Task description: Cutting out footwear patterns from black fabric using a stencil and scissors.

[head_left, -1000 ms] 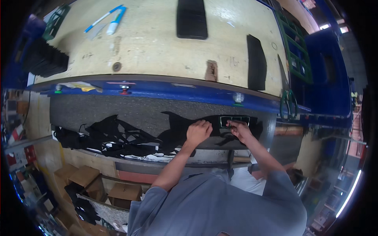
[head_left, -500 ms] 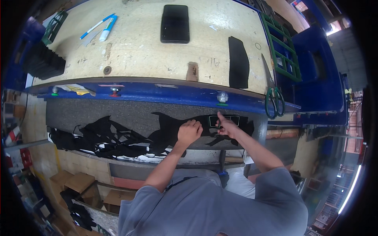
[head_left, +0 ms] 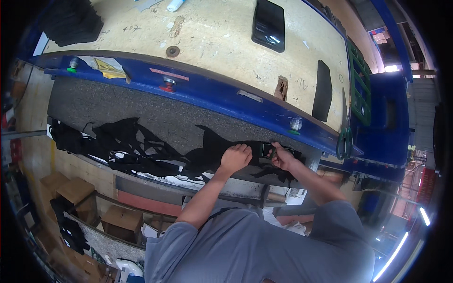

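Black fabric (head_left: 212, 145) with cut-out gaps lies across a dark grey work surface (head_left: 155, 106). My left hand (head_left: 236, 159) rests on it with curled fingers, closed on the cloth. Just to its right sits a thin, pale-green-edged frame (head_left: 262, 150), like a cutting die, on the black fabric. My right hand (head_left: 281, 157) is closed at this frame, thumb over its far edge and fingers curled inside; part of the frame is hidden by the hand.
Beyond a blue bar (head_left: 207, 87) stands a pale board with a black phone (head_left: 269, 26), a black cut piece (head_left: 322, 92) and a stack of black pieces (head_left: 71, 23). Green-handled scissors (head_left: 345, 141) lie at its right edge, near a green rack (head_left: 361, 85). Cardboard boxes (head_left: 78, 191) stand at lower left.
My view has turned, so the board and its things appear tilted and shifted right. Both hands stay at the fabric and frame, with the right thumb bent in slightly more.
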Available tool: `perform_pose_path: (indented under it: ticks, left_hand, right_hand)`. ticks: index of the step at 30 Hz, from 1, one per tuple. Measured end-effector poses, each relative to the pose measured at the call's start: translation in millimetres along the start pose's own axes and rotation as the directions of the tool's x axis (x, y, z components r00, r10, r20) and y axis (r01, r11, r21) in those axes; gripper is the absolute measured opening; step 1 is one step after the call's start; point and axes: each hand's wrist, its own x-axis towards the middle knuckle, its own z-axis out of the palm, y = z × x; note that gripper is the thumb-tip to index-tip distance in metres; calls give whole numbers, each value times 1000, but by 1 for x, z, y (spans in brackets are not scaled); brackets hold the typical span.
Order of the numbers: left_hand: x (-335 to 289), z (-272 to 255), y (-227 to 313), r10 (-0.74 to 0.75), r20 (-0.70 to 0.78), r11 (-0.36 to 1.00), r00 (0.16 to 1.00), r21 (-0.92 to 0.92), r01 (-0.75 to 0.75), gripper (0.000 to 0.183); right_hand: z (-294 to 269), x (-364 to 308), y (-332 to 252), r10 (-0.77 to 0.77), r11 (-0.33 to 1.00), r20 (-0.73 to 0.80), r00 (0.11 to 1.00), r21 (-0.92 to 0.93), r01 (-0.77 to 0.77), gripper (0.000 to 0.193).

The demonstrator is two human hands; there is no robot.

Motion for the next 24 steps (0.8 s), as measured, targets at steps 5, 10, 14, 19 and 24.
perform_pose_path:
  ticks: [5,10,14,19,24]
  left_hand:
    - [-1,-2,-2,-19,-1,1000,1000,18,19,14]
    - [5,-5,0,44,10,999,999,7,-44,15]
    - [16,-13,11,-56,144,998,988,49,50,26]
    - [48,-11,39,-159,443,987,882,55,150,49]
    - [61,5,53,-364,525,931,769,232,282,48]
  right_hand:
    - [-12,-35,-15,-18,992,185,983,-120,41,44]
    - [-17,-43,15,-242,970,190,951,50,237,51]
    - [-14,-63,33,-401,907,201,894,227,355,54]
    - [-50,-78,85,-676,730,-49,735,83,678,26]
    - [-50,-86,215,-631,75,132,765,-970,230,41]
